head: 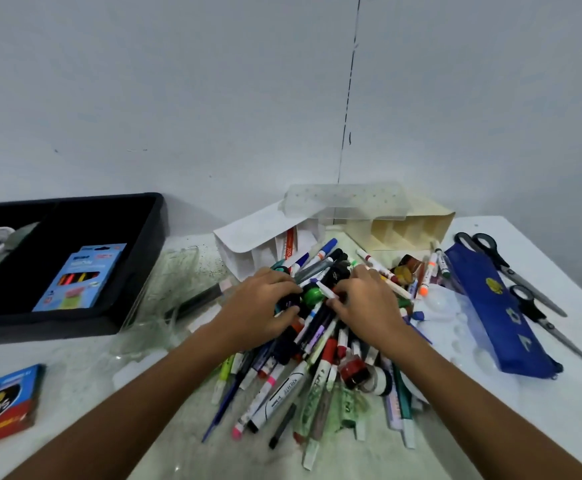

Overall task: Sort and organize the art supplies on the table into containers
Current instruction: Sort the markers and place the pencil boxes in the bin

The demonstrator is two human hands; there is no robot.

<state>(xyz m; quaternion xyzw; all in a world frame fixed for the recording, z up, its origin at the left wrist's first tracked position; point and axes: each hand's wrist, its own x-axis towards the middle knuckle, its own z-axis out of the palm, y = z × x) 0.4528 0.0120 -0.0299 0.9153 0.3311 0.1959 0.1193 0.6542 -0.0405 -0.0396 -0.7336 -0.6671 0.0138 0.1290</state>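
both hands are down in the pen pile [317,341] at mid-worktop. left hand [258,306] lies knuckles up, fingers curled round dark marker barrels at the top of the heap. right hand [365,303] faces it, fingers bent and pinching a white pen; a green ball [312,295] sits between the two hands. whether either grip is firm cannot be told.

nearest the person, a red-and-blue box [2,403] lies at the left edge of the worktop [524,410]. the pile spreads from the near edge back to the hands: markers, pens and tape rolls [365,374], crossed and overlapping. right of the pile lie a blue pouch [493,306] and two scissors [518,271]. left, a black tray [75,258] holds a blue crayon pack [81,275]. beyond the hands stand a white divider [265,244] and a cream divider [407,226], cells mostly empty.

judgement: sorting is barely begun. the step is gathering like markers. best done by lifting a small matched bundle clear, barrels aligned, so crossed pens do not drag along or roll off, then setting it in one divider cell.
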